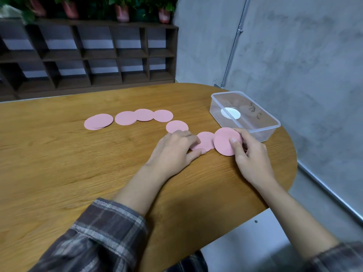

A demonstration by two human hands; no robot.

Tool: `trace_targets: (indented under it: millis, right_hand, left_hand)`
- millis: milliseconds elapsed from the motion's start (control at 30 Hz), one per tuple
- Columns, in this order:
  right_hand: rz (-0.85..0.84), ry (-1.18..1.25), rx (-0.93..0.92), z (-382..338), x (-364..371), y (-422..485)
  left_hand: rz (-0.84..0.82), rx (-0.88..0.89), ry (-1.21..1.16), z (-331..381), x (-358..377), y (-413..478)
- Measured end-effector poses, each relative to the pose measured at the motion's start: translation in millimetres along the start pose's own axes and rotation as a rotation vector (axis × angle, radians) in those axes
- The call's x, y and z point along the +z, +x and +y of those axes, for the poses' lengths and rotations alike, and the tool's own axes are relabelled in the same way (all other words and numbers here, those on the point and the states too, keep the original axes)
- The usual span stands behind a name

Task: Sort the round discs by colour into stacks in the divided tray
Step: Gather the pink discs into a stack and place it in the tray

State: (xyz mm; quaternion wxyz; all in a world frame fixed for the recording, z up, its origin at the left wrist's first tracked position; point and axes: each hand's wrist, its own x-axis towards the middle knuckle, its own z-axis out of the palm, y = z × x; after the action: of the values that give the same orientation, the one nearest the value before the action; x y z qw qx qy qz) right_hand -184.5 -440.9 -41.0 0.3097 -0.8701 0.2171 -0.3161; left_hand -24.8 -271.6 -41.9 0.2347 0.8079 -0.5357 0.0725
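Pink discs lie in an arc on the wooden table (59,163): a small pile (98,121) at the left, then overlapping discs (125,118), (144,115), (163,115) and a single disc (176,126). My right hand (249,152) grips a tilted stack of pink discs (224,143), thumb on its face. My left hand (176,149) pinches the edge of a flat pink disc (206,141) beside that stack. The clear divided tray (275,122) stands behind my right hand, with a white disc (230,113) lying in its left compartment.
The table's rounded right end drops off just past the tray and my right forearm. A dark wooden shelf unit (88,55) with potted plants on top stands behind the table. A grey concrete wall (294,55) runs along the right.
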Motion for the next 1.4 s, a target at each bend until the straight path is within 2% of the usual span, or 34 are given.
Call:
trace_targets:
  millis: [100, 200, 333, 433, 600, 867, 967, 1167, 1400]
  right_hand:
    - [0.02, -0.001, -0.011, -2.7, -1.2, -1.6]
    - [0.033, 0.004, -0.02, -4.7, -0.9, -2.4]
    - [0.022, 0.012, -0.035, -8.1, -0.6, -2.5]
    - [-0.014, 0.023, -0.046, -11.7, -1.2, -3.8]
    - [-0.095, 0.062, -0.068, -13.3, -1.4, -3.9]
    - [-0.152, 0.065, -0.097, -14.3, 1.5, -4.3]
    - [-0.114, 0.017, -0.102, -13.1, 2.1, -3.5]
    - [-0.011, -0.051, -0.026, -9.3, 2.5, -2.4]
    - [-0.014, -0.057, -0.014, -10.3, 1.8, -2.1]
  left_hand:
    - [0.04, 0.034, -0.012, -3.7, -2.2, -6.6]
    - [0.163, 0.0, -0.036, -6.0, -4.2, -9.1]
    - [0.292, -0.044, -0.146, -1.5, -3.4, -9.8]
    - [0.325, -0.077, -0.29, 2.5, -0.4, -8.0]
    - [0.262, -0.11, -0.445, 14.0, 2.8, -6.5]
    - [0.218, -0.197, -0.474, 22.0, 11.0, 5.3]
    - [0.198, -0.156, -0.337, 17.7, 10.8, 4.8]
    - [-0.022, -0.018, -0.072, 10.8, 11.7, 2.0]
    - [0.039, -0.166, -0.09, 11.7, 3.6, -4.9]
